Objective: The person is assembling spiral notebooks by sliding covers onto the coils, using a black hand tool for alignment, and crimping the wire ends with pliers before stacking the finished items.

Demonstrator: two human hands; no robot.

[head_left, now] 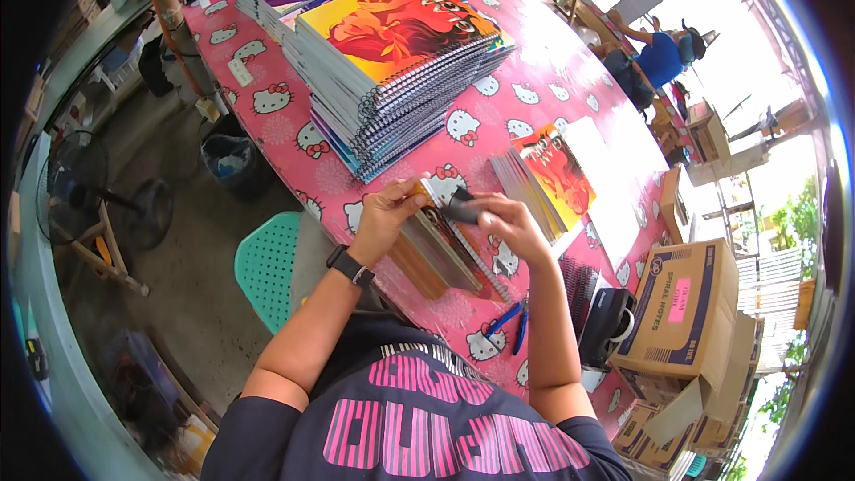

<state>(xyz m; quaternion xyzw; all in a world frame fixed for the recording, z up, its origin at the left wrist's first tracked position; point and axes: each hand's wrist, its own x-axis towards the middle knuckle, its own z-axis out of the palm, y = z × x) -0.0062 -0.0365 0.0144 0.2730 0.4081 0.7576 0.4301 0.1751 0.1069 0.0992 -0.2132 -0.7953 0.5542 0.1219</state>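
Note:
In front of me a spiral notebook [450,254] stands tilted over the table edge, its wire binding toward the right. My left hand [390,218] pinches its upper end between thumb and fingers. My right hand [515,224] grips a short, dark object [461,207] at the notebook's upper end by the binding; its kind I cannot make out. To the right of the notebook lies a pair of blue-handled pliers [518,328]. A small pile of notebook pages with a red and yellow cover [559,176] rests just beyond my right hand.
A tall stack of spiral notebooks [401,31] covers the far left of the pink patterned table [525,93]. Black binding wires [581,289], a tape dispenser [613,316] and cardboard boxes [677,312] are at right. A green chair [267,267] stands at left; another person [663,58] sits far right.

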